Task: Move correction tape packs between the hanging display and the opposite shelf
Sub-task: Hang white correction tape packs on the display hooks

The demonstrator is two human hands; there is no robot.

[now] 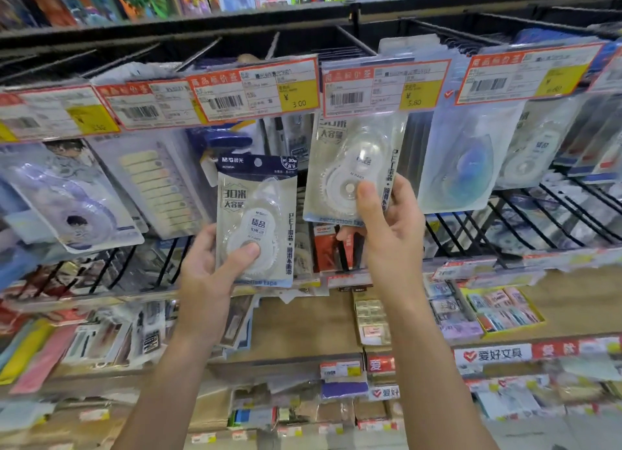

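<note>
My left hand (210,274) grips a correction tape pack (257,210) with a dark blue header, held upright and free of the hooks, thumb pressed on its clear blister. My right hand (387,227) pinches the lower edge of a second, matching pack (350,166). That pack's top is hidden behind the 5.80 price tag (385,87) of the hanging display, so I cannot tell whether it hangs on the hook. More tape packs hang to the right (461,166) and to the left (67,197).
Black wire hooks (356,40) jut toward me above a row of red-and-yellow price tags. A pack of sticky tabs (158,187) hangs left of centre. Below, a wooden shelf (303,321) carries erasers (370,318) and small boxes. Lower shelves hold crowded stationery.
</note>
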